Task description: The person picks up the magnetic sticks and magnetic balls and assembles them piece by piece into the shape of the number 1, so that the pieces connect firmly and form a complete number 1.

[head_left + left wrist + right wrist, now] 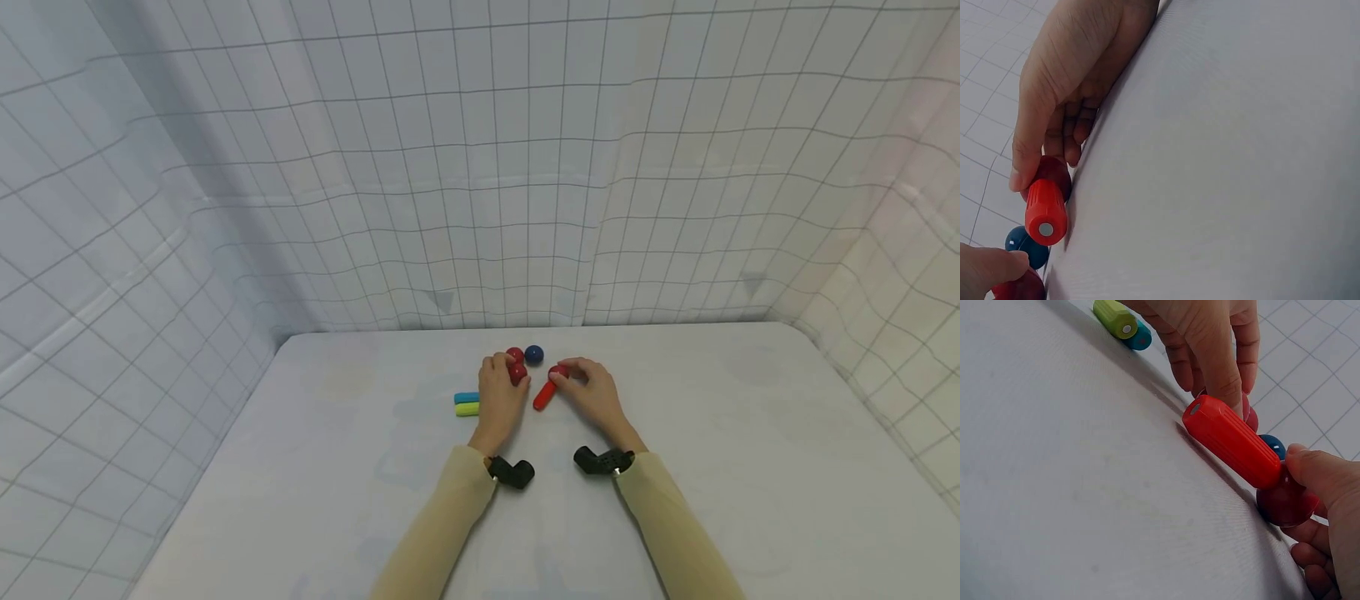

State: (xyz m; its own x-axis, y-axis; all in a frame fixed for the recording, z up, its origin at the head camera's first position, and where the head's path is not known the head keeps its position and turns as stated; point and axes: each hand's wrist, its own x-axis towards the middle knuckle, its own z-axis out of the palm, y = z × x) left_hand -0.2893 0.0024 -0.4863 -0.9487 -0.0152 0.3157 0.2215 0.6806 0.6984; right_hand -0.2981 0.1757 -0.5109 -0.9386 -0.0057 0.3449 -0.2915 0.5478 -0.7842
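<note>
My right hand (598, 398) pinches a dark red ball (1286, 501) between thumb and fingers. A red ridged stick (1229, 440) with a silver disc in its end joins that ball and points back toward me, tilted off the table in the right wrist view. To its left, my left hand (499, 404) grips another dark red ball (518, 373), with the thumb on its near side. Just beyond these fingers sit a third red ball (514, 354) and a dark blue ball (534, 355), side by side.
A blue stick (466, 397) and a yellow-green stick (466, 410) lie together left of my left hand, partly hidden by it. Everything rests on a white table (360, 483). White gridded curtains (480, 208) enclose it at the back and sides.
</note>
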